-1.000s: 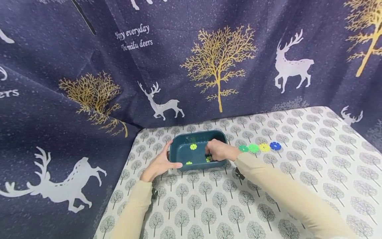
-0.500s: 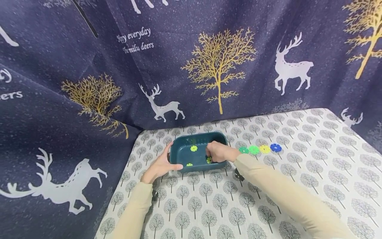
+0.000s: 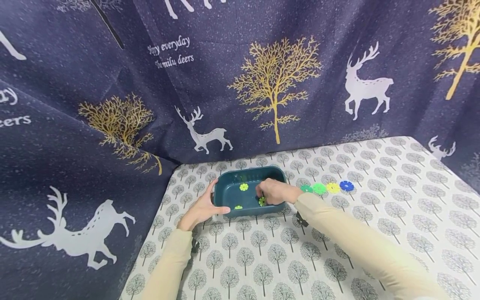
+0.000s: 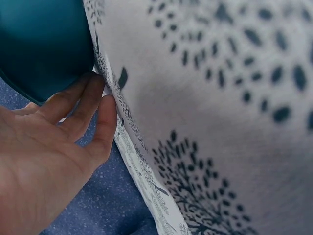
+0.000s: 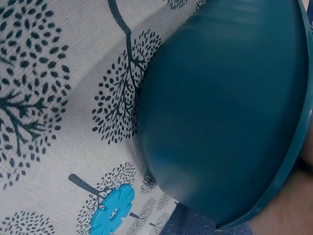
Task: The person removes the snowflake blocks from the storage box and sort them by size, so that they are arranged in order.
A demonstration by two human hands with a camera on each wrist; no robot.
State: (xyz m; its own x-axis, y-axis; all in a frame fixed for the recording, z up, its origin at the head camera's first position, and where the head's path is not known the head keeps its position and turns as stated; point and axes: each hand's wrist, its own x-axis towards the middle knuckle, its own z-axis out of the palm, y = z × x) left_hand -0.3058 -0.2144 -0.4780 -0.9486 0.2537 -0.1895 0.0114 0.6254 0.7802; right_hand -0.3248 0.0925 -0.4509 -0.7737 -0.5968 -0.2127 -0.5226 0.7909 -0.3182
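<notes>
A dark teal plastic basin sits on the table. My left hand holds its left end, thumb along the near rim. In the left wrist view, the left fingers lie against the basin's outer wall. My right hand reaches over the right end into the basin, fingers pointing down. Beside it on the floor is a yellow-green notched plastic disc; whether the fingers hold anything I cannot tell. Two more such discs lie inside, one toward the back and one by the near wall.
Right of the basin a row of notched discs lies on the tree-print tablecloth: teal-green, green, yellow and blue. A dark blue deer-print curtain hangs behind and to the left of the table.
My right fingers have shifted slightly left inside the basin, and the disc by them sits a touch further left. The left hand keeps its hold on the basin.
</notes>
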